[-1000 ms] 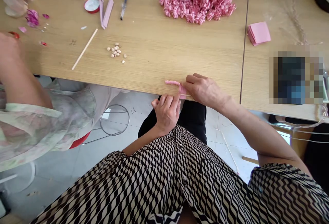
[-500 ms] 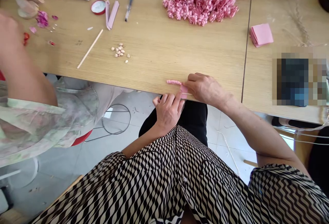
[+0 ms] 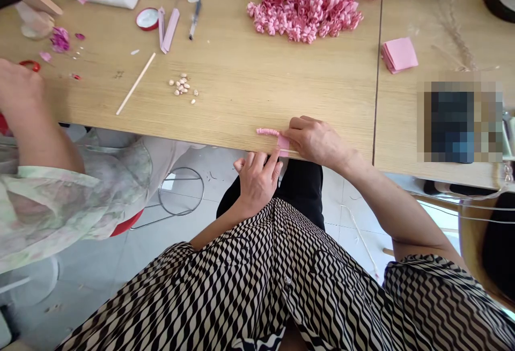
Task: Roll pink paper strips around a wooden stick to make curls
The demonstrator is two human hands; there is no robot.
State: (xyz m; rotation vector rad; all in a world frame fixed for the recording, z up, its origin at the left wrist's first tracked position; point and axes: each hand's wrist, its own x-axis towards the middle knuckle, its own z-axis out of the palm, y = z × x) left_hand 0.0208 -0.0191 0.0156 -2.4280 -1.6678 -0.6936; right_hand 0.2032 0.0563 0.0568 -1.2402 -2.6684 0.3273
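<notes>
Now pink paper [image 3: 284,142] slightly more exposed

The right fingers [image 3: 298,123] partly hide the pink sheet [image 3: 284,142]; the view's top edge crops the pink curls [image 3: 308,5].

Wavy lines of black and cream are running all over the shirt [image 3: 261,292]. A shiny little button [image 3: 287,280] is showing in its middle. A loose sleeve [image 3: 430,292] is puffing out at its three o'clock, and black trousers [image 3: 301,187] are peeking out at its twelve o'clock.
</notes>
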